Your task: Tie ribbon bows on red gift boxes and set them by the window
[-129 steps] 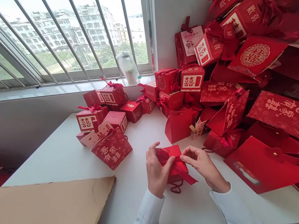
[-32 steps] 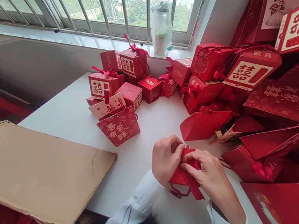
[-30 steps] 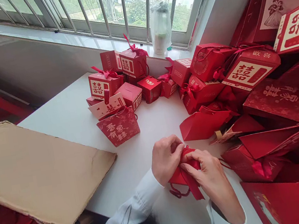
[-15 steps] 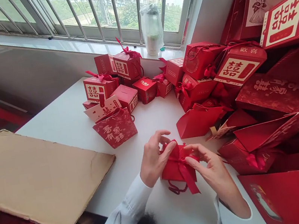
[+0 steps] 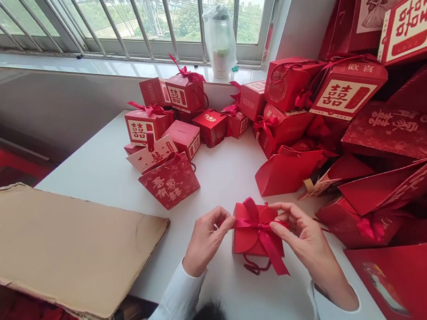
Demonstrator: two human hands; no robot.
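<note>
Left hand point(image 5: 207, 240): fingers curled, pinching one end of a red satin ribbon point(image 5: 265, 237). Right hand point(image 5: 305, 240): thumb and forefinger pinching the other end (a ribbon loop stands above). Between the hands, a red gift box point(image 5: 253, 237) on the white table point(image 5: 93, 171). Beyond: open cardboard carton point(image 5: 60, 244) at left, red gift bags point(image 5: 416, 279) at right, smaller double-happiness gift boxes point(image 5: 185, 93), barred window point(image 5: 158, 17).

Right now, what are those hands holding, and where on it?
Both hands pinch the red ribbon on the small red gift box: the left hand at the bow's left side, the right hand at its right side.
</note>
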